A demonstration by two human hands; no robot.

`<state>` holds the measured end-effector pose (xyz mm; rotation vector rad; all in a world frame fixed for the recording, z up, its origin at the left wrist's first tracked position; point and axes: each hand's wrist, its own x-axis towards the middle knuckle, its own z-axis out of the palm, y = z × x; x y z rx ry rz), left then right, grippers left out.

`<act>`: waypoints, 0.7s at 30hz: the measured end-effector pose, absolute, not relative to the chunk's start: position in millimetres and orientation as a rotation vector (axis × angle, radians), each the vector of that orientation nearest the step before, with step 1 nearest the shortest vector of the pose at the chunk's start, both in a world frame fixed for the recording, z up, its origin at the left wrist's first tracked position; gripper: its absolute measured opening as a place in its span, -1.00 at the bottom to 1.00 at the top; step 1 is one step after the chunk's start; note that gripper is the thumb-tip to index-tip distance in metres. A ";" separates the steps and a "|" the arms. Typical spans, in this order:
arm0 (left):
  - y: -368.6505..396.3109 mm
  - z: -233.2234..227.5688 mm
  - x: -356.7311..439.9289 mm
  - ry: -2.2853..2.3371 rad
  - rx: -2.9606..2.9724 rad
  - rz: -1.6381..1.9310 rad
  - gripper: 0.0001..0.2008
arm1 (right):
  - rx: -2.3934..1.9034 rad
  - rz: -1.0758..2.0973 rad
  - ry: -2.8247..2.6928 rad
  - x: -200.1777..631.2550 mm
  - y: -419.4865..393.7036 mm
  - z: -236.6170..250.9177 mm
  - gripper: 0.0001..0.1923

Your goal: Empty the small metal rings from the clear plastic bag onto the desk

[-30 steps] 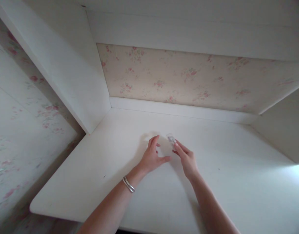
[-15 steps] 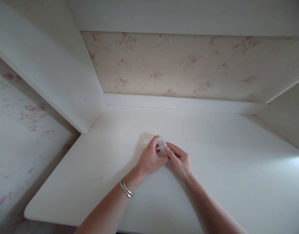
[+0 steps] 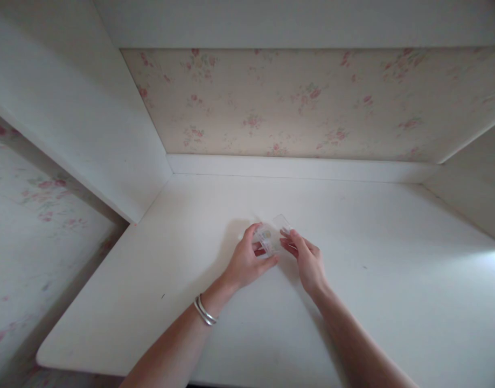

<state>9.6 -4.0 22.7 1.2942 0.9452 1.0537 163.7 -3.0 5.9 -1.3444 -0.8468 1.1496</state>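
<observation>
A small clear plastic box (image 3: 266,237) with pale coloured contents too small to name sits between the curved thumb and fingers of my left hand (image 3: 248,258). Just to its right, my right hand (image 3: 307,260) pinches a thin, clear, flat piece like a lid (image 3: 281,221) between thumb and fingers. That piece is tilted upward and stands apart from the box. Both hands are over the middle of the white desk (image 3: 271,334). Fingers of my left hand partly hide the box.
White side panels (image 3: 126,161) and a low back ledge (image 3: 295,164) bound the desk. Floral wallpaper (image 3: 247,102) covers the wall behind. A tiny dark sliver (image 3: 162,296) lies left of my left forearm. The desk's rounded front corner (image 3: 41,358) is at lower left.
My right hand has moved slightly right, away from the box, with the clear flat piece now separate in it. My left hand keeps hold of the box, whose coloured contents now show more.
</observation>
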 end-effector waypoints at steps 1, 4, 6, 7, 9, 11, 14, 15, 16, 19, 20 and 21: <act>-3.6 21.8 9.8 0.925 1.273 1.054 -0.25 | -1.295 1.164 -0.826 164.3 -1.8 4.9 -0.55; -1.6 17.9 9.5 0.889 1.222 1.051 -0.25 | -1.226 1.188 -0.788 164.4 0.6 1.9 -0.57; -0.3 15.8 8.6 0.921 1.214 1.033 -0.24 | -1.236 1.180 -0.790 164.2 1.5 0.1 -0.55; 0.2 15.0 8.1 0.940 1.215 1.023 -0.24 | -1.242 1.174 -0.800 164.1 1.8 -0.5 -0.54; 0.9 14.1 7.2 0.955 1.215 1.013 -0.24 | -1.252 1.169 -0.820 163.9 2.0 -1.2 -0.52; 1.5 13.7 6.8 0.938 1.200 1.017 -0.24 | -1.262 1.175 -0.828 163.5 1.8 -1.0 -0.51; 2.7 14.0 6.8 0.926 1.148 1.043 -0.23 | -1.267 1.191 -0.841 163.0 1.2 0.1 -0.50; 3.2 14.3 6.7 0.925 1.129 1.052 -0.22 | -1.262 1.200 -0.849 163.0 1.0 0.3 -0.51; 3.5 14.8 6.3 0.927 1.114 1.057 -0.21 | -1.254 1.210 -0.854 163.1 0.8 0.3 -0.51; 4.8 16.8 3.1 0.962 1.094 1.058 -0.18 | -1.243 1.234 -0.863 164.1 0.9 -1.3 -0.51; 5.7 17.5 1.0 0.989 1.090 1.064 -0.17 | -1.249 1.237 -0.866 164.6 1.3 -2.3 -0.51; 7.2 18.1 -1.8 1.021 1.086 1.077 -0.17 | -1.260 1.236 -0.870 165.2 1.8 -3.5 -0.50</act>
